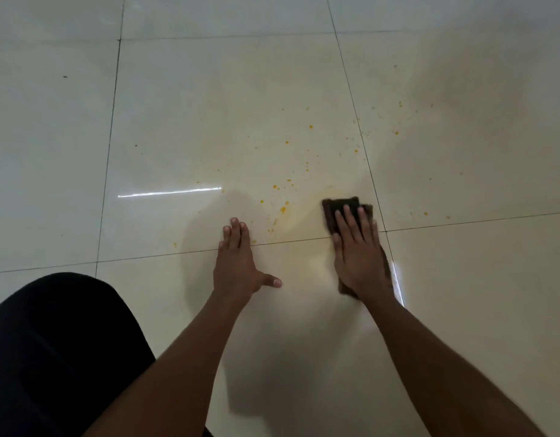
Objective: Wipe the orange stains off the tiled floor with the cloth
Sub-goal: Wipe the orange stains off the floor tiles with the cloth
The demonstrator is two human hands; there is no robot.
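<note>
**Cloth pressed flat on stained tile**

The right hand [360, 257], fingers spread open, is pressing a dark brown folded cloth [341, 208] onto the glossy cream tiled floor [209, 105] beside a grout crossing. The left hand [237, 263] is resting flat, fingers extended together. Small orange stains [282, 210] are lying between and beyond both hands.
</note>
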